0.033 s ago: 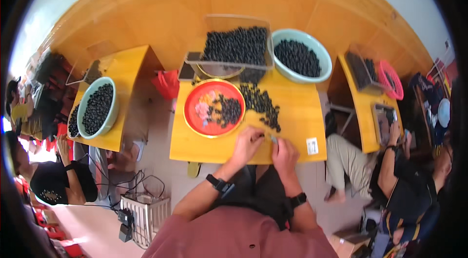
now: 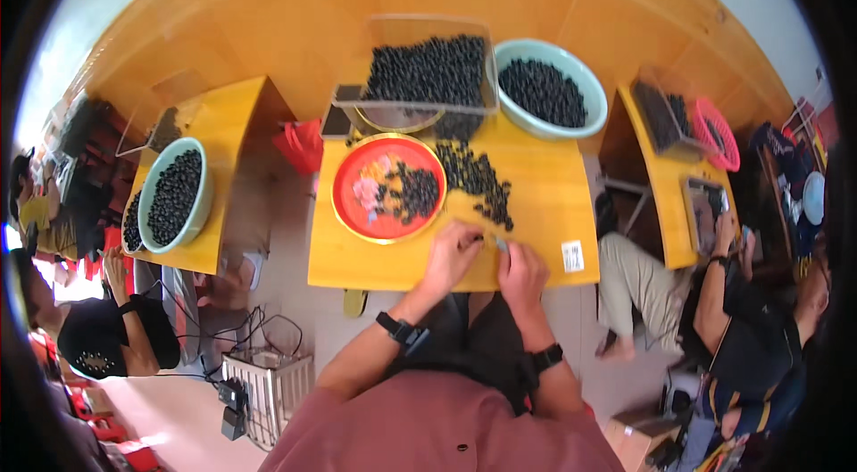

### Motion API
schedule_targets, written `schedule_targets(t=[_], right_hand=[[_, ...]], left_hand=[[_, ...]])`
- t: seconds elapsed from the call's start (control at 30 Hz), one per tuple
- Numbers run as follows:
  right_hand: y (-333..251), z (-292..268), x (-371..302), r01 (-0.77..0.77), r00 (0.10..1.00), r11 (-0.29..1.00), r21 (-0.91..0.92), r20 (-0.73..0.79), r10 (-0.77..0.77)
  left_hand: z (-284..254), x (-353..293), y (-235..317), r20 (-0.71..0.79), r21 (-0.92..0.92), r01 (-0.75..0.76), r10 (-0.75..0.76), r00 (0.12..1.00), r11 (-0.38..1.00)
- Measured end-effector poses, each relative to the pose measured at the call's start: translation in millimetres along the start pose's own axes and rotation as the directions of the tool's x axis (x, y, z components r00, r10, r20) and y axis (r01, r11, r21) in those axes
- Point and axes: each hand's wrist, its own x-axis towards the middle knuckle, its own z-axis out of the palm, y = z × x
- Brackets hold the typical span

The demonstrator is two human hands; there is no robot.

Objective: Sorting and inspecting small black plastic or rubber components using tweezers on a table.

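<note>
My left hand is over the front of the yellow table, fingertips pinched on what looks like one small black piece. Just to its right, my right hand is closed around a small tool with a pale bluish tip, mostly hidden by the fingers. The fingertips of both hands nearly meet. Beyond them lies a loose strip of small, dark, bead-like pieces. A red round tray with a gold rim and flower pattern, left of the strip, holds more of these pieces.
At the back stand a clear plastic bin and a pale green basin, both full of black pieces. A white printed label is stuck near the right edge. Side tables hold another basin and a pink basket; people sit beside them.
The table and everything on it sit slightly higher in the picture. My hands stay close together in much the same pinched pose.
</note>
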Motion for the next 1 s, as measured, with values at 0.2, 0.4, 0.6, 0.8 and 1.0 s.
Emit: schedule_targets(t=[0.2, 0.4, 0.6, 0.8, 1.0], right_hand=[[-4, -12, 1, 0.047, 0.998, 0.998, -0.039, -0.027, -0.048], [-6, -12, -4, 0.108, 0.994, 0.994, 0.001, 0.017, -0.108], [-7, -12, -3, 0.120, 0.993, 0.993, -0.003, 0.007, -0.120], [-6, -11, -1, 0.120, 0.992, 0.993, 0.019, 0.022, -0.120], [-7, -11, 0, 0.082, 0.996, 0.997, 0.013, 0.040, -0.083]], left_hand=[[5, -9, 20, 0.013, -0.009, 0.161, -0.161, 0.987, 0.987], [4, -15, 9, 0.001, -0.106, 0.165, -0.166, 0.986, 0.981], [3, -13, 16, 0.023, -0.063, 0.125, -0.124, 0.992, 0.990], [0, -12, 20, 0.047, -0.012, 0.118, -0.117, 0.992, 0.993], [4, -17, 5, 0.066, -0.231, 0.251, -0.243, 0.968, 0.940]])
